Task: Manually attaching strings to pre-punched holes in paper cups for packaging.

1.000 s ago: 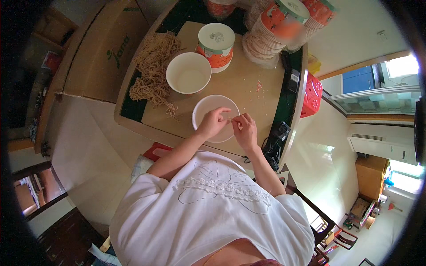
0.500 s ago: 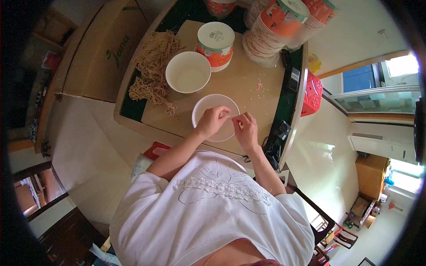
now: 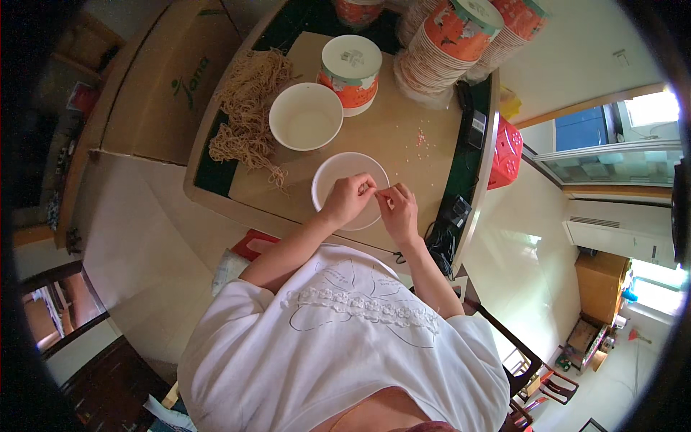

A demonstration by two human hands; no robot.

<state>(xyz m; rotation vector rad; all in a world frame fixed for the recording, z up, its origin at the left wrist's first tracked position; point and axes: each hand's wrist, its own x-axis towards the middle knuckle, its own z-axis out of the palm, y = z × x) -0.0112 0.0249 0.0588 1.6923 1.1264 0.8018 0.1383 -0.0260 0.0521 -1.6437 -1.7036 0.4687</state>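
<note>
My left hand (image 3: 348,199) and my right hand (image 3: 399,209) meet fingertip to fingertip above a shallow white bowl (image 3: 326,172) near the table's front edge. Both are closed in a pinch; whatever lies between the fingers is too small to make out. Just beyond the bowl stands an open white paper tub (image 3: 306,119), its inside facing up. Behind it, an orange-and-green paper tub (image 3: 349,59) rests with its pale base upward. Tiny pink and white bits (image 3: 421,140) are scattered on the cardboard sheet (image 3: 389,137) to the right.
A tangled heap of tan string (image 3: 248,101) covers the table's left side. Tall stacks of paper tubs (image 3: 443,47) rise at the back right. Black cables (image 3: 439,245) and small dark devices line the right edge. Beside the table are a large carton (image 3: 162,86) and a red stool (image 3: 507,153).
My left fingers have closed up and shifted slightly right, to the tips of my right fingers. My right hand stays nearly in place.
</note>
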